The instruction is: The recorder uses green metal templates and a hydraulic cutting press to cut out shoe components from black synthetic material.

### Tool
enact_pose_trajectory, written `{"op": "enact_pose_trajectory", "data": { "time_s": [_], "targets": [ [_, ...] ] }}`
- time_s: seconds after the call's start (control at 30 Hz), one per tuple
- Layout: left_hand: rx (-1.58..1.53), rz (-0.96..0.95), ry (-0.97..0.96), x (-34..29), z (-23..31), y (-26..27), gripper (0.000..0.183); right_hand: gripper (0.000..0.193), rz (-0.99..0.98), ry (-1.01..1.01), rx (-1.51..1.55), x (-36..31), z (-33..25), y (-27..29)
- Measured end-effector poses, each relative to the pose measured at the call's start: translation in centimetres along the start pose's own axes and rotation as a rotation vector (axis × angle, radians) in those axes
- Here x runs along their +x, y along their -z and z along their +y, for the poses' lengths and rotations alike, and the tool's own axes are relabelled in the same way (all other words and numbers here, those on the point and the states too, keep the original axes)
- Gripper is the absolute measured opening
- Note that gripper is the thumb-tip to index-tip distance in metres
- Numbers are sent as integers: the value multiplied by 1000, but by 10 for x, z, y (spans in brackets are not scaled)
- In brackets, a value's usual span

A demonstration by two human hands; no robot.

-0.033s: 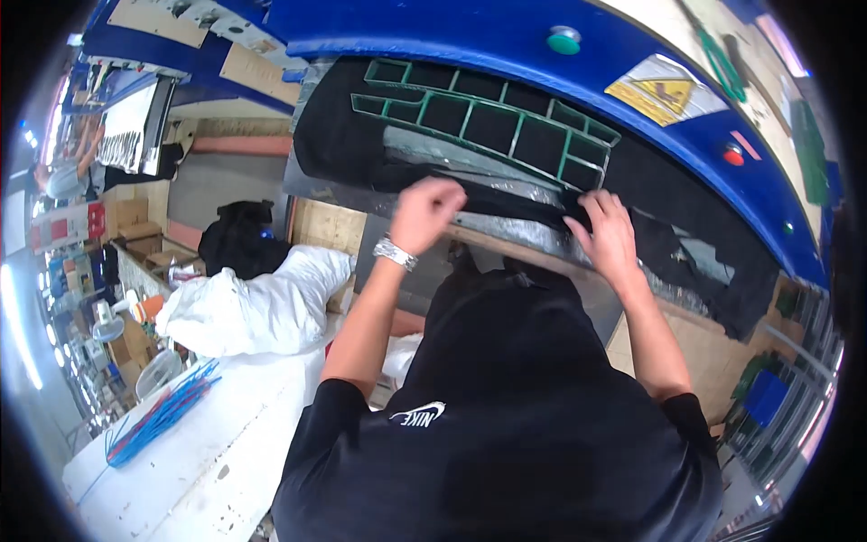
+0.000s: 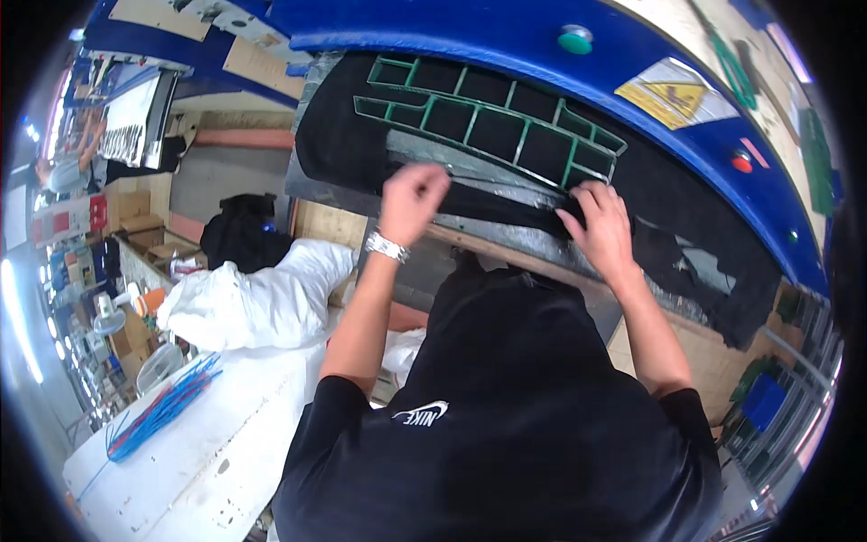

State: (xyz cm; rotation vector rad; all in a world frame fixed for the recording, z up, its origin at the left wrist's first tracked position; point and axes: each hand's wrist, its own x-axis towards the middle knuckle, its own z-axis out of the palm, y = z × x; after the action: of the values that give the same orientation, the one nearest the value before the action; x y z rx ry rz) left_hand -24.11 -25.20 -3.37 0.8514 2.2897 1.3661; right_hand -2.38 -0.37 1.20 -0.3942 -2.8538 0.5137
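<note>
A strip of black fabric runs between my two hands along the near edge of the work surface. My right hand grips its right end, thumb and fingers bent around the cloth. At the strip's left end, my left hand is raised with curled fingers, slightly blurred; whether cloth is pinched in them is hidden. Just beyond lie green-edged cutting dies, open frames split into several cells. They rest on a black fabric sheet. A bare grey patch of the surface shows between dies and strip.
A blue machine beam with a green button and a red button spans the far side. At left are a white sack, a white table and blue cords. Another person stands far left.
My left hand has moved a little left, away from my right hand, with its fingers still curled. My right hand stays at the strip's right end. The view has shifted slightly.
</note>
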Motion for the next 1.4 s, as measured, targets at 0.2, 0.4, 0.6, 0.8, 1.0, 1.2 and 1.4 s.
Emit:
{"op": "enact_pose_trajectory", "data": {
  "time_s": [0.2, 0.4, 0.6, 0.8, 1.0, 1.2, 1.4],
  "targets": [
    [64, 418, 243, 37, -77, 96, 22, 32, -185, 354, -73, 30, -55, -71],
    [-267, 232, 542, 17, -101, 116, 38, 13, -186, 402, 181, 41, -61, -59],
    [319, 113, -18, -5, -85, 88, 34, 15, -169, 396, 285, 32, -81, 35],
    [341, 224, 119, -1, -82, 70, 43, 17, -252, 420, 202, -46, -71, 59],
    [-622, 161, -2, 26, 17, 97, 43, 15, -322, 402, 106, -132, -42, -13],
    [-816, -22, -256, 24, 128, 83, 46, 22, -335, 233, 223, -78, -59, 7],
    [-825, -129, -381, 9, 168, 34, 38, 67, 180, 103, 733, 67, -138, 101]
  ]
}}
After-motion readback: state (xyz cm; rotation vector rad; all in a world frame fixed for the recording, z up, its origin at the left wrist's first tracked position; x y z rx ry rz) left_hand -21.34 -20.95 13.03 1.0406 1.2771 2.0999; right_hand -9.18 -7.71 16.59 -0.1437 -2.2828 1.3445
